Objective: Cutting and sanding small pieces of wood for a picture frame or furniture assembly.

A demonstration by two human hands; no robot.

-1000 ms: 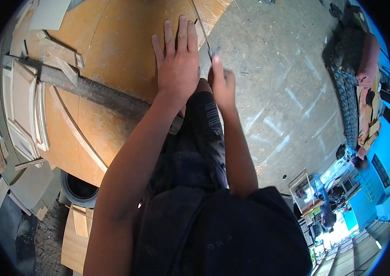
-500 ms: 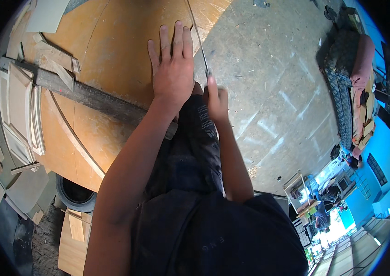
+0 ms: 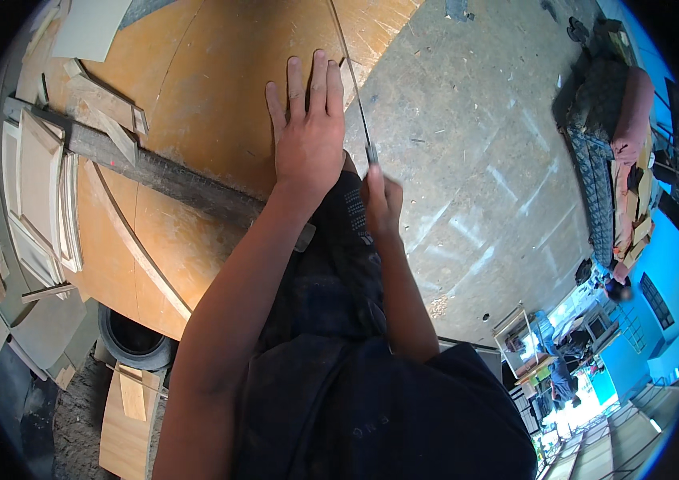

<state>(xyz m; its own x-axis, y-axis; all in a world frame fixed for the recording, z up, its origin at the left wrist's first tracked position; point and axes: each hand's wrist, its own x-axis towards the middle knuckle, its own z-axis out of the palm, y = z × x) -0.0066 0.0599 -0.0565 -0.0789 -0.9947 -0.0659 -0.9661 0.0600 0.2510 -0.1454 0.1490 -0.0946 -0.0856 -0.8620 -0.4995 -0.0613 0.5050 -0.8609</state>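
My left hand (image 3: 307, 132) lies flat, fingers stretched out, pressing near the right edge of the large orange-brown wooden board (image 3: 219, 104). By its fingertips a pale strip of wood (image 3: 347, 82) shows at that edge, mostly hidden by the hand. My right hand (image 3: 383, 200), closed, grips the handle of a handsaw (image 3: 358, 96). The long thin blade appears edge-on and runs away from me, just right of my left fingers. Its teeth cannot be made out.
A dark straight bar (image 3: 171, 176) lies across the board. Wood offcuts (image 3: 107, 104), a curved wooden strip (image 3: 127, 232) and stacked pale panels (image 3: 43, 184) are to the left. A tyre (image 3: 135, 336) stands below. At far right lies a heap of quilted cloth (image 3: 595, 152).
My right hand has drawn the saw back toward me along the blade's line. My left hand stays flat on the board; the whole view has shifted slightly.
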